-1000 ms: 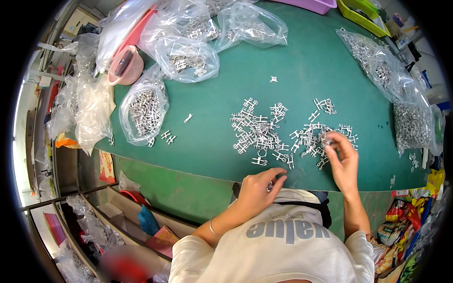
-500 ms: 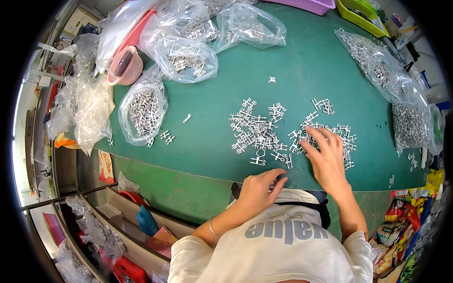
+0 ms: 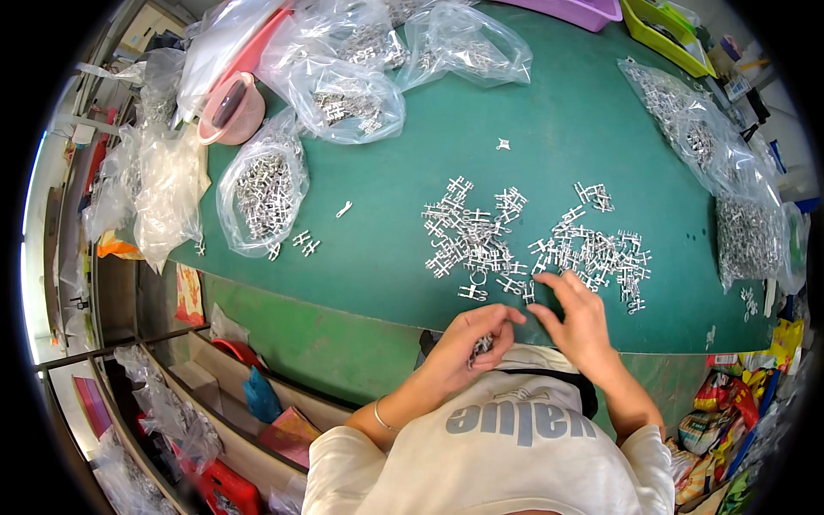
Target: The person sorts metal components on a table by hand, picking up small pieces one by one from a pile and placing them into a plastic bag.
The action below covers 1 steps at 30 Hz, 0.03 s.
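My left hand (image 3: 468, 339) is curled at the table's front edge. Several small silver metal pieces (image 3: 481, 347) show in its closed fingers. To its right, my right hand (image 3: 577, 322) hovers at the near side of the right pile of metal pieces (image 3: 601, 256), thumb and index finger apart, with nothing visible between them. A left pile of like pieces (image 3: 468, 232) lies beside it. Some of these H-shaped pieces (image 3: 472, 293) lie loose by the near edge of the left pile.
Clear bags of metal pieces (image 3: 264, 196) stand on the green table (image 3: 386, 197) at left and back; more bags (image 3: 748, 240) line the right. A pink basket (image 3: 232, 110), purple tray (image 3: 577, 10) and yellow-green tray (image 3: 665, 39) sit around the far side. Left below is a divided shelf (image 3: 257, 403).
My right hand has drawn back from the right pile toward my left hand. My left hand has turned so that the metal pieces in it show more.
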Motion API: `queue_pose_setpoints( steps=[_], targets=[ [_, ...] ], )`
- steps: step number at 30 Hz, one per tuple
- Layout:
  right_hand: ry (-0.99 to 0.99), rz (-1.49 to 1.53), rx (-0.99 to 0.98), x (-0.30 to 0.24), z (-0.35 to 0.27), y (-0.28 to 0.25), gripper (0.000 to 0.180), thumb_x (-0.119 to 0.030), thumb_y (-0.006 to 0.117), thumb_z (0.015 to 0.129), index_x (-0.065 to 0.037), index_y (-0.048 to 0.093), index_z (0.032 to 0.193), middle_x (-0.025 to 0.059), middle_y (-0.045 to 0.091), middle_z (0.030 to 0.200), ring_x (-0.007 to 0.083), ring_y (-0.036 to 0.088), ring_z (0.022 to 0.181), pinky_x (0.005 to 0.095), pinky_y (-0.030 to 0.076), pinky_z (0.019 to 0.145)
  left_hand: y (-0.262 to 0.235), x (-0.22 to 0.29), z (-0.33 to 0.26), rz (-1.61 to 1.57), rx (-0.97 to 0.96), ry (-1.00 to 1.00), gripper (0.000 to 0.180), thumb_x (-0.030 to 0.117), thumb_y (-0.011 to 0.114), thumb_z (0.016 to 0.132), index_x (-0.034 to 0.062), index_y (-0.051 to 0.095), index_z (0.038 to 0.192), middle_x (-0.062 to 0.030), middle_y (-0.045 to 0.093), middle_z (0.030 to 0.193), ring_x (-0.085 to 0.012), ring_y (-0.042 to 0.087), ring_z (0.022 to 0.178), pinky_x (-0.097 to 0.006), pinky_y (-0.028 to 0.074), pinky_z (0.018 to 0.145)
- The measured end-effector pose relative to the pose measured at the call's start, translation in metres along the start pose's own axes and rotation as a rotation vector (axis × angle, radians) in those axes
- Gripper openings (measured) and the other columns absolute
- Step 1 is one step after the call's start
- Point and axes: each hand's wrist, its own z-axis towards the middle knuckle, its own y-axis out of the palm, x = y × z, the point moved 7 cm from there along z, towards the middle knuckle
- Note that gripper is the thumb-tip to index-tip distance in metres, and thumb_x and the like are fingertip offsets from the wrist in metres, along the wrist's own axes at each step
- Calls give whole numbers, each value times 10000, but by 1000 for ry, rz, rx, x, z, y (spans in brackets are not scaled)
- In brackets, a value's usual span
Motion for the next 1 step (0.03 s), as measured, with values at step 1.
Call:
queue_pose_setpoints(
  steps=[1],
  targets=[
    [-8, -146, -14, -3, 0, 7, 335, -108, 702, 752, -89, 586, 1066, 43, 497, 754, 169, 540, 691, 333, 427, 594, 1, -2, 0, -164, -30, -17, 272, 259, 528, 920, 111, 559, 1146, -64, 558, 710, -65, 455, 505, -224, 380, 426]
  ],
)
